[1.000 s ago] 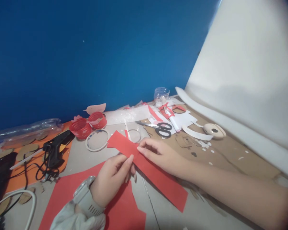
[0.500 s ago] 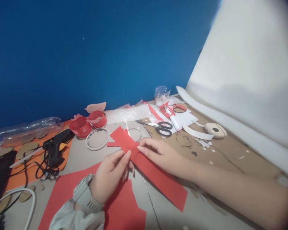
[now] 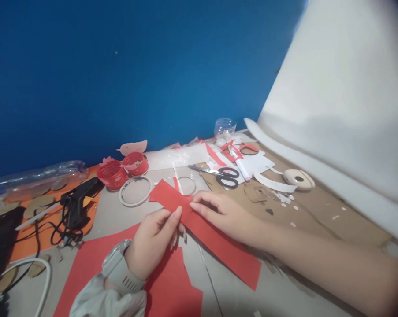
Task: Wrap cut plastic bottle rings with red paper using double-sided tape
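Observation:
A long red paper strip (image 3: 218,240) runs slantwise across the middle of the view, held up between both hands. My left hand (image 3: 154,235) pinches its near edge, thumb on top and fingers curled underneath. On the far edge, my right hand (image 3: 223,215) grips the strip between thumb and fingers, close to the left thumb. A crease shows in the paper between the two thumbs. Beneath my left forearm lies a larger red sheet (image 3: 172,281) with a cut, stepped edge.
Behind the hands lie scissors (image 3: 228,177), a pale ring (image 3: 135,204) and red ring-shaped pieces (image 3: 111,176). A black glue gun (image 3: 76,207) with its cord sits left on orange paper. At right are a cream hole punch (image 3: 298,179) and paper scraps. A blue wall stands behind.
The far left end of the strip has tipped slightly left and down. Both hands keep their hold in nearly the same place.

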A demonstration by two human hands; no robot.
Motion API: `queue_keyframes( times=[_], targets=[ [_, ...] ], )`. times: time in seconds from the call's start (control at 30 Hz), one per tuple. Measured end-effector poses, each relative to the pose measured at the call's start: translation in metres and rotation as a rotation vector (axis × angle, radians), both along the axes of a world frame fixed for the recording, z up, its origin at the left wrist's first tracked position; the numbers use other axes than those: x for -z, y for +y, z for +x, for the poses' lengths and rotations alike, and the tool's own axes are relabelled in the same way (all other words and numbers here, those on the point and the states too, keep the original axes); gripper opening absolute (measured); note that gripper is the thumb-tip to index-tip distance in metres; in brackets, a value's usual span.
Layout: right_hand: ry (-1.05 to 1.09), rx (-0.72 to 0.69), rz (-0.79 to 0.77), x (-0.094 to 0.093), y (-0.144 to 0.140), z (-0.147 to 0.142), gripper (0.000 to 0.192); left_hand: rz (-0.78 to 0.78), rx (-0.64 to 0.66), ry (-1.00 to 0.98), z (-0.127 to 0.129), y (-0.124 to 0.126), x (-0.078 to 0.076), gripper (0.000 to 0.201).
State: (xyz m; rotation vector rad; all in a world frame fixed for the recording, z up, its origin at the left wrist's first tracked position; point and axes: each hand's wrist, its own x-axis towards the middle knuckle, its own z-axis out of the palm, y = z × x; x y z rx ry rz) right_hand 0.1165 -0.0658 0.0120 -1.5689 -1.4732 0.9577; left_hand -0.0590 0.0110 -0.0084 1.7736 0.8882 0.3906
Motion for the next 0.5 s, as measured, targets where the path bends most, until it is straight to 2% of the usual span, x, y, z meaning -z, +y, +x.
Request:
queue_keyframes(
  times=[0.37, 0.5],
  targets=[
    [0.030, 0.005, -0.021, 0.0009, 0.0016, -0.0006, 0.023, -0.011, 0.018, 0.004, 0.0025, -0.0015, -0.0018, 0.043],
    [0.076, 0.036, -0.045, 0.0017, 0.0005, 0.0007, 0.031, -0.005, 0.012, 0.011, 0.0021, -0.0013, -0.0029, 0.044]
  ],
)
